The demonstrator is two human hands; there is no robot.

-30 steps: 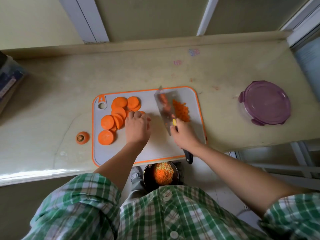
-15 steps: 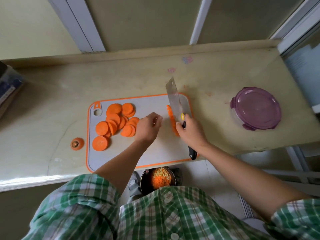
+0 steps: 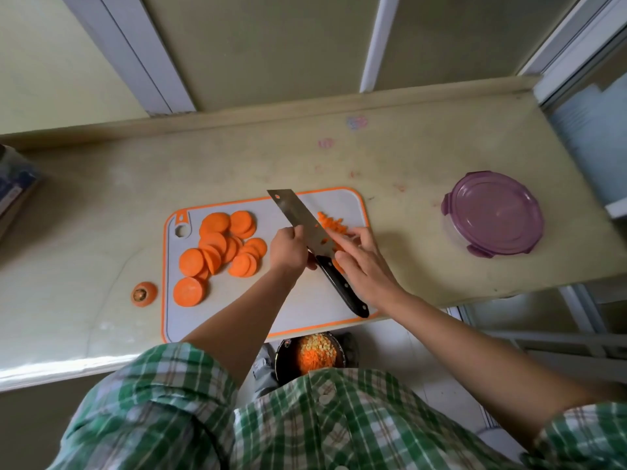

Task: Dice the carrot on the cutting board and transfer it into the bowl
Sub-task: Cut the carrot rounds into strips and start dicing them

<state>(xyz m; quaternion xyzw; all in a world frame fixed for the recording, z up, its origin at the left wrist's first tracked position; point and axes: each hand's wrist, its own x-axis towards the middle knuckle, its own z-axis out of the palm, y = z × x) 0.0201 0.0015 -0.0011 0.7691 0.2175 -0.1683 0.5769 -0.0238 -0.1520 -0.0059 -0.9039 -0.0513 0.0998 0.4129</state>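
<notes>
While our left hand (image 3: 288,249) grips the knife (image 3: 295,215) where blade meets handle, our right hand (image 3: 366,266) lays straight fingers along the blade's flat, against small orange dice (image 3: 330,223) at the board's (image 3: 305,300) far right. Round, bright orange slices (image 3: 217,245) overlap on its left half. More dice fill the bowl (image 3: 280,354) below the counter (image 3: 101,232) edge.

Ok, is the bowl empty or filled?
Not empty: the bowl below the counter holds a heap of diced pieces, orange and pale yellow.

Left hand (image 3: 288,249) now grips the knife (image 3: 295,215) — right hand (image 3: 364,266) let go, fingers (image 3: 341,242) on blade.
</notes>
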